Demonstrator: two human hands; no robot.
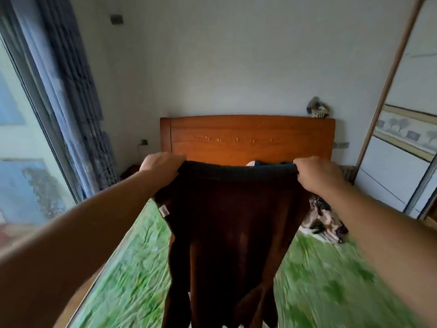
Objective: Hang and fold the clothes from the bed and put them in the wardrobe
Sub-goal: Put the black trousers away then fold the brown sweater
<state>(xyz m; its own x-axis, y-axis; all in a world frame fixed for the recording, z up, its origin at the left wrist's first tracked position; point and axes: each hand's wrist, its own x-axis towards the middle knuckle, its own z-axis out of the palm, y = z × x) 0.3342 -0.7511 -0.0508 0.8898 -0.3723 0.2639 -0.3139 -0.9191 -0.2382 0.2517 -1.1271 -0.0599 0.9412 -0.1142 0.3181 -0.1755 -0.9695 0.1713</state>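
Observation:
I hold a pair of dark brown trousers [227, 233] up in the air over the bed [132, 268], by its black ribbed waistband. My left hand [160, 165] grips the waistband's left end and my right hand [318, 174] grips its right end. The legs hang straight down and run out of the bottom of the frame. A small white tag shows at the left seam. A patterned garment [324, 223] lies crumpled on the green sheet at the right. A little more cloth [267, 163] peeks above the waistband; most of it is hidden.
An orange wooden headboard [248, 138] stands against the white wall ahead. A wardrobe with sliding doors [399, 150] fills the right side. A window with blue curtains [78, 91] runs along the left. A small patterned object [318, 108] sits on the headboard's right end.

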